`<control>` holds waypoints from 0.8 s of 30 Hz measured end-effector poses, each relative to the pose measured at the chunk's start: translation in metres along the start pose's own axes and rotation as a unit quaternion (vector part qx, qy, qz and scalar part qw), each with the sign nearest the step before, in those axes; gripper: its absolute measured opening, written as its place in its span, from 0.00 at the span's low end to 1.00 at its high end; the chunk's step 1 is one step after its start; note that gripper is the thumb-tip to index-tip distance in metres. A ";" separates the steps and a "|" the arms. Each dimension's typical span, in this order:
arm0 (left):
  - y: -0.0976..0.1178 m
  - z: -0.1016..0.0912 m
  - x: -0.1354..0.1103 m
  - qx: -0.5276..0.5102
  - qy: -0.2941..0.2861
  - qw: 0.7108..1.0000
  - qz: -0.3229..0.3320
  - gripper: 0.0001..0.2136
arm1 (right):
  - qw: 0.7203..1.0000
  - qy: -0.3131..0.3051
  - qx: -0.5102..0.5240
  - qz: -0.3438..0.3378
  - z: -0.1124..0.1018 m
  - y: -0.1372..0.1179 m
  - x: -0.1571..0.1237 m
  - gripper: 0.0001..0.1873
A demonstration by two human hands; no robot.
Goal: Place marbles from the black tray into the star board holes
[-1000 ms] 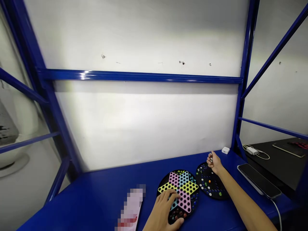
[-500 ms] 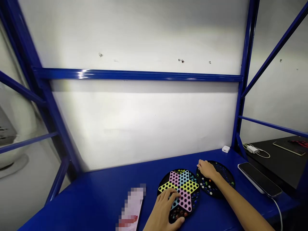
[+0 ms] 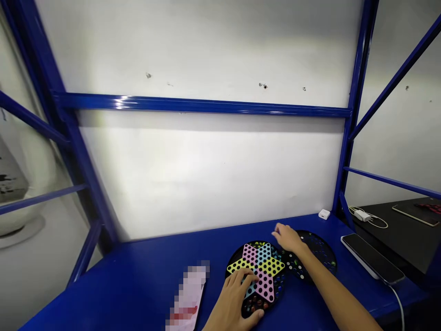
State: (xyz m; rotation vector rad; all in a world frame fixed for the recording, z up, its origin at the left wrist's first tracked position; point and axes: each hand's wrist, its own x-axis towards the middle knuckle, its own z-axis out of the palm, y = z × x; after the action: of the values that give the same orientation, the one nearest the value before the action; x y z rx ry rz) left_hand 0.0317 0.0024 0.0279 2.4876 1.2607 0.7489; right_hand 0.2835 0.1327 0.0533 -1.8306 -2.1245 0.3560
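Observation:
A round black Chinese checkers board (image 3: 265, 279) with a pink, blue and yellow star of holes lies on the blue table. Coloured marbles sit in the compartments around the star. My left hand (image 3: 237, 296) rests on the board's near left part, fingers spread and bent, thumb on the near rim. To the right is a second round black tray (image 3: 322, 250) with white, green and blue marbles. My right hand (image 3: 287, 238) hovers over that tray's left edge, fingers pinched together; whatever they hold is too small or hidden to make out.
A pixelated pink flat object (image 3: 188, 299) lies left of the board. A phone (image 3: 374, 257) with a white cable is on the right, and a small white case (image 3: 324, 214) at the back. Blue frame posts (image 3: 344, 151) rise beside the white wall.
My right hand has moved left and slightly up from over the second tray towards the gap between tray and board. My left hand stays on the board. The view has shifted slightly.

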 end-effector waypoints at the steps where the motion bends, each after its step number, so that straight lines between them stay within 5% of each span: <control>1: 0.000 0.000 0.000 -0.001 0.001 1.000 0.002 0.24 | 1.000 -0.008 0.019 -0.021 0.001 -0.015 0.001 0.13; 5: 0.000 -0.002 0.001 -0.001 0.024 1.000 -0.003 0.18 | 0.987 -0.086 0.024 -0.131 0.018 -0.083 0.006 0.12; 9: -0.001 -0.004 0.000 0.011 0.087 0.996 0.007 0.11 | 0.978 -0.123 -0.047 -0.161 0.040 -0.129 0.009 0.11; 24: 0.008 -0.006 0.007 0.014 0.099 0.995 -0.015 0.06 | 0.983 -0.073 -0.031 -0.166 0.064 -0.131 0.006 0.16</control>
State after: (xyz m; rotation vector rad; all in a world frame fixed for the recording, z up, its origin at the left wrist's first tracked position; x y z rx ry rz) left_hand 0.0372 0.0033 0.0388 2.4597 1.3784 0.9982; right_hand 0.1386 0.1200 0.0449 -1.4814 -2.5144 0.3562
